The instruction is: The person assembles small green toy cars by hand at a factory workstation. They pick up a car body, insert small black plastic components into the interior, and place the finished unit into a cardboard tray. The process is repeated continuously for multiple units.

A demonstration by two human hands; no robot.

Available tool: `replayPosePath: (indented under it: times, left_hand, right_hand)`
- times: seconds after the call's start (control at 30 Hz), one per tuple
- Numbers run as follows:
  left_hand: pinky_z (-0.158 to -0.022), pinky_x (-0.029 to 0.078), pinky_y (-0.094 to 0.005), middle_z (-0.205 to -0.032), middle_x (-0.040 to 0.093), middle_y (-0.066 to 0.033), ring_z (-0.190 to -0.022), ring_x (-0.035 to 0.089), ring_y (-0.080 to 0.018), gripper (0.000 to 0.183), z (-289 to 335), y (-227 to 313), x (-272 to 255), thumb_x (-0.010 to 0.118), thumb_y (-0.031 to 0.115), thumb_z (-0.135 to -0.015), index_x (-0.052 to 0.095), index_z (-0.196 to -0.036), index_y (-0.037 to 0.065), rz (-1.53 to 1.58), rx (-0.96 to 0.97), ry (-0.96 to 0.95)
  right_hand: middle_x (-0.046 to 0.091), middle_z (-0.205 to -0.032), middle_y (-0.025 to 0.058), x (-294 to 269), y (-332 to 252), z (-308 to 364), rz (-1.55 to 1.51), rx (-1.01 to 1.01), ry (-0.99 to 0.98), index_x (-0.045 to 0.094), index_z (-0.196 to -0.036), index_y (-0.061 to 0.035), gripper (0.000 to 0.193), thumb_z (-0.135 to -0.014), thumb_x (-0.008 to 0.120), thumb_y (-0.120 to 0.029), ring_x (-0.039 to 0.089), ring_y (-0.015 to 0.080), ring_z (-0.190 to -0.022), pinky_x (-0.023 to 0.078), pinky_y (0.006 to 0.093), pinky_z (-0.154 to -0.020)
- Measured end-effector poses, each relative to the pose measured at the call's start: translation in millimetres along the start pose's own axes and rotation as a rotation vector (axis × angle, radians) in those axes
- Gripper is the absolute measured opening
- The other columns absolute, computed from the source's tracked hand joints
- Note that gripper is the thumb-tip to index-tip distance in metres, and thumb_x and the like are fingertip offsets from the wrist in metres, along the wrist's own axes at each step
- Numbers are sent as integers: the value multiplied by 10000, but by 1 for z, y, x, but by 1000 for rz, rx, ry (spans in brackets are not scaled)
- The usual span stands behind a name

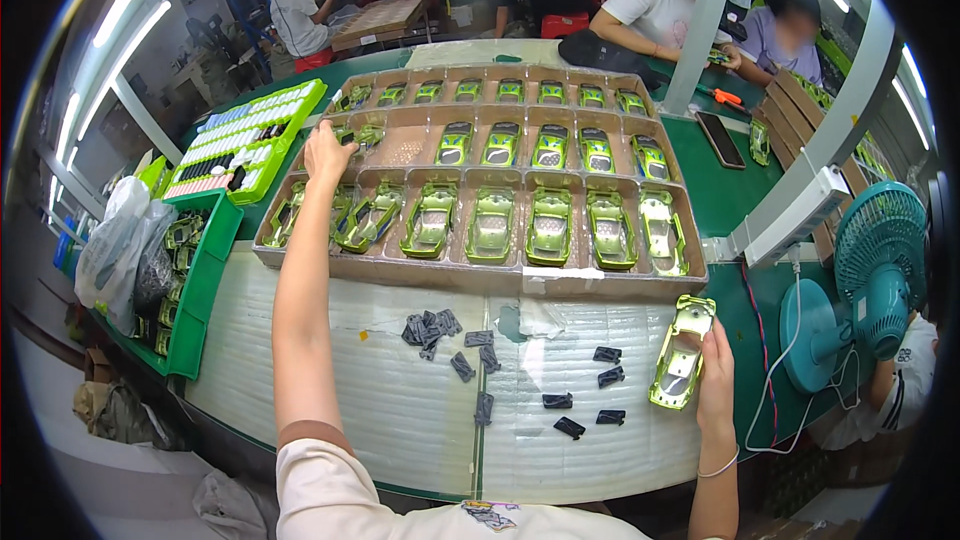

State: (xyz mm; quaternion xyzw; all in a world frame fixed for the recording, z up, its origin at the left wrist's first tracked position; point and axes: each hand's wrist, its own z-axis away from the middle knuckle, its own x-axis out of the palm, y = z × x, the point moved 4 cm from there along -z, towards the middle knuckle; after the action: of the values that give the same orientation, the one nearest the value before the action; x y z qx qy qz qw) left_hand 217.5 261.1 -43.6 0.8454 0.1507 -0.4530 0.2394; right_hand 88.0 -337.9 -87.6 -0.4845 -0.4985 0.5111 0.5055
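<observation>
My right hand (716, 370) grips a lime-green toy car body shell (676, 372) by its side, above the right part of the padded work mat. My left arm stretches far forward to the divided tray (430, 268). There my left hand (327, 152) closes its fingers and thumb on the near end of a green toy car body (366, 137) in the middle row; the fingers partly cover it. More green car bodies, like the shell (490, 225) in the front row, sit in the tray's compartments. Small dark plastic parts (430, 328) lie heaped and scattered on the mat.
A bright green rack (245, 195) of small parts and a green bin (190, 345) of car bodies stand at left. To the right are a phone (720, 140), an orange-handled tool (727, 97), a metal post (700, 30) and a teal fan (880, 270). Other people sit beyond.
</observation>
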Motion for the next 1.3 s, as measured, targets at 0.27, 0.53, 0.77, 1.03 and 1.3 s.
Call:
replayPosePath:
  times: [0.27,0.53,0.77,1.03,1.3]
  left_hand:
    - [-796,458,-461,-1102,498,-218,-965,541,-398,632,16,29,10,756,339,-659,454,-1111,17,-35,-117,2]
    - [-857,455,-421,-1062,591,-242,-1003,569,-375,628,24,136,45,705,417,-686,542,-1107,-20,133,231,-354]
    - [-930,426,-390,-1185,508,-274,-1110,512,-349,861,29,164,51,755,350,-616,332,-1226,-86,75,-61,-462]
    - [-798,471,-404,-1025,528,-182,-935,562,-329,610,97,203,-52,703,148,-697,369,-1188,10,436,432,290]
    - [-838,383,-332,-1049,543,-66,-959,522,-233,658,289,276,-127,741,44,-574,443,-1156,117,643,1121,265]
  right_hand:
    - [465,-1266,172,-11,10,-4,432,-176,67,318,-1335,40,458,-935,404,-166,470,239,-1135,353,321,-952]
    - [417,-1319,143,-1,-6,-2,433,-247,98,339,-1337,-18,459,-910,453,-142,447,237,-1142,372,332,-931]
    - [472,-1256,124,-19,-34,9,113,-418,263,423,-1246,14,358,-909,450,-103,461,214,-1144,376,339,-954]
    - [414,-1294,192,28,-52,8,-437,-143,-151,323,-1305,18,574,-861,572,-248,439,290,-1193,353,384,-1005]
    - [474,-1209,119,84,-52,2,-701,6,-332,246,-1311,-41,600,-861,601,-216,508,212,-1092,389,389,-968]
